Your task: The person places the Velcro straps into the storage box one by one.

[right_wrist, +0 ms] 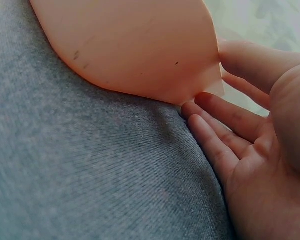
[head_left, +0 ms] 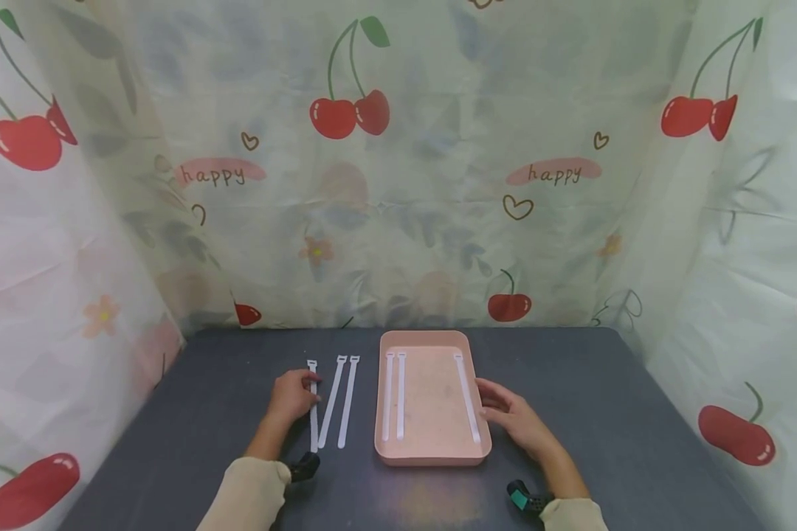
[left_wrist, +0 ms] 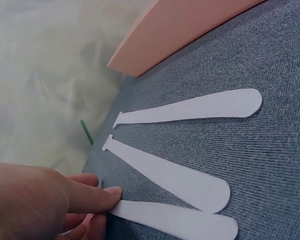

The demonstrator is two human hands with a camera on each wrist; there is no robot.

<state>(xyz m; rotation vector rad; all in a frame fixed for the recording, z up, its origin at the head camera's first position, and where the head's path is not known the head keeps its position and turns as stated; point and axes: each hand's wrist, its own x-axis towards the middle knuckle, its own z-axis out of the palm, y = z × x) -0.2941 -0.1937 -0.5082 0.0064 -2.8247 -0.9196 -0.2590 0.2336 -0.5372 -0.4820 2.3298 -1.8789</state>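
Observation:
My left hand (head_left: 294, 396) pinches the leftmost white hook-and-loop cable strap (head_left: 314, 431) between thumb and fingers, near its slotted head. In the left wrist view, the rounded tail of this strap (left_wrist: 190, 222) lies along the cloth beneath the hand. Two more white straps, one slanted (head_left: 331, 405) and one nearer the tray (head_left: 348, 404), lie just to its right. My right hand (head_left: 514, 419) rests against the right side of a pink tray (head_left: 433, 398), its fingers extended and touching the outer wall.
Inside the tray lie two straps side by side at the left, the outer one (head_left: 388, 398) and the inner one (head_left: 401, 398), and a slanted strap (head_left: 467, 398) at the right. Dark cloth (head_left: 604, 413) covers the table. A cherry-printed curtain (head_left: 432, 243) surrounds it.

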